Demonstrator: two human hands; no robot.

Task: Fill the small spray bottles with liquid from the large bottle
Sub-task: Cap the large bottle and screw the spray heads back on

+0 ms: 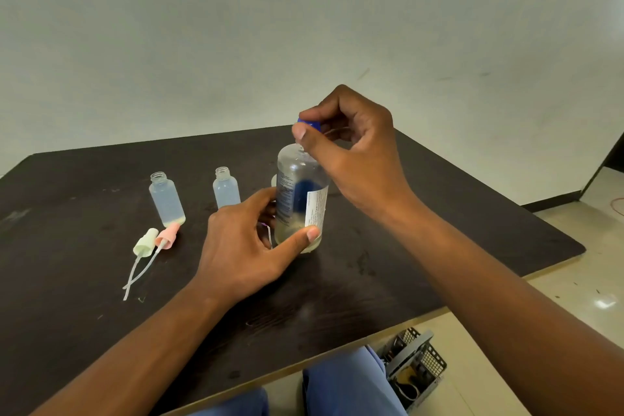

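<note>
Left hand [243, 246] grips nearly empty large bottle [300, 199]; right hand [351, 149] pinches its blue cap [309, 123].

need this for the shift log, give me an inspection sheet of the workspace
surface: dark wood-grain table, scuffed.
job's things: large bottle upright, little liquid left; two small bottles uncapped, upright; a third partly hidden behind the large one.
clutter: green spray head and pink spray head lying with their tubes.
grips: left hand holds the large bottle's base; right hand pinches the blue cap at the bottle's neck.
cables: thin red wire on the floor, far right.
surroundings: pale wall, tiled floor, grey mesh basket.
</note>
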